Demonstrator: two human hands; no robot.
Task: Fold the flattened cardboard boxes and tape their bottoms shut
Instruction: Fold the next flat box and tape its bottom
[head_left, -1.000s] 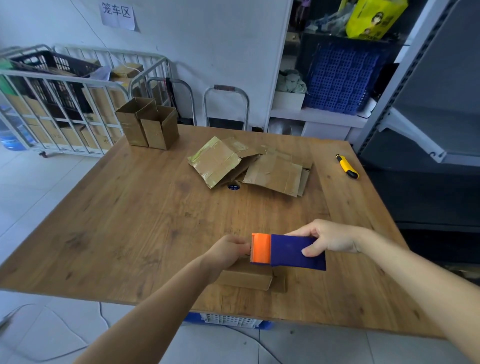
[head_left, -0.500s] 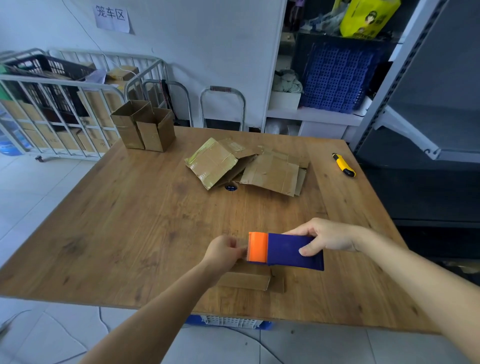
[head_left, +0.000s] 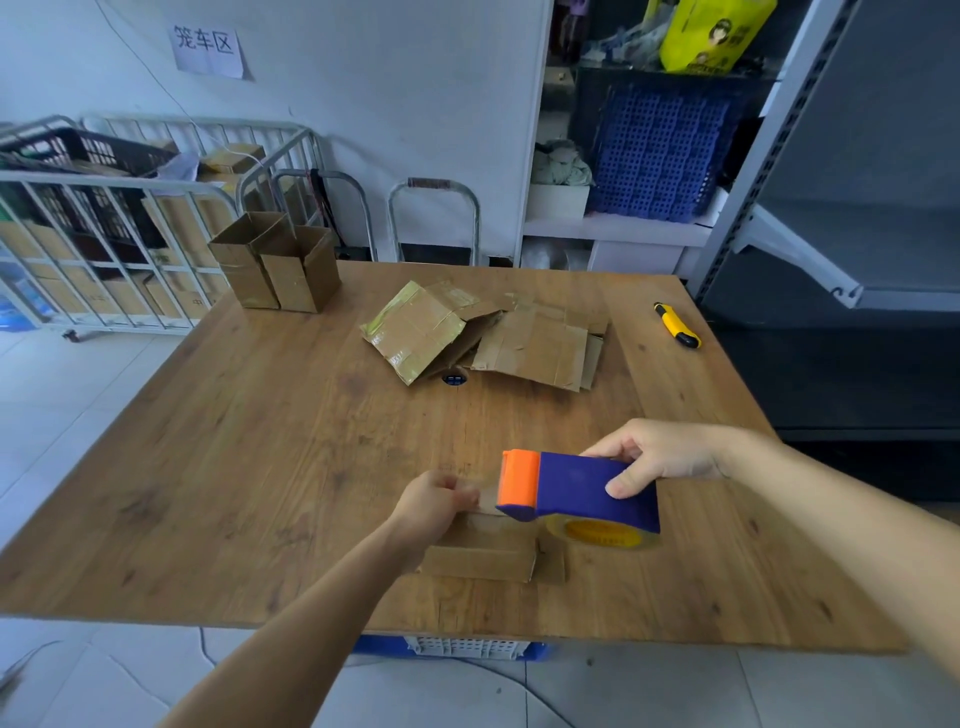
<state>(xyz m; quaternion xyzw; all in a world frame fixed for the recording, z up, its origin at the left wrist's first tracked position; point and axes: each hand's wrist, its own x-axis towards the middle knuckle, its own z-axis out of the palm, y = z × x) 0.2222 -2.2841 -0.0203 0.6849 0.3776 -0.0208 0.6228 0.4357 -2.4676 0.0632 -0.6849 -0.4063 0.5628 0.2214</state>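
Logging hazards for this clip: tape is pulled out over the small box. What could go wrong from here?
1. The tape strip hangs in air between the left hand and the tape dispenser; it may twist or land crooked.
2. The right hand holds the dispenser, so neither hand steadies the small box; it might slide when pressed.
3. The box lies near the table front edge and could be pushed off.
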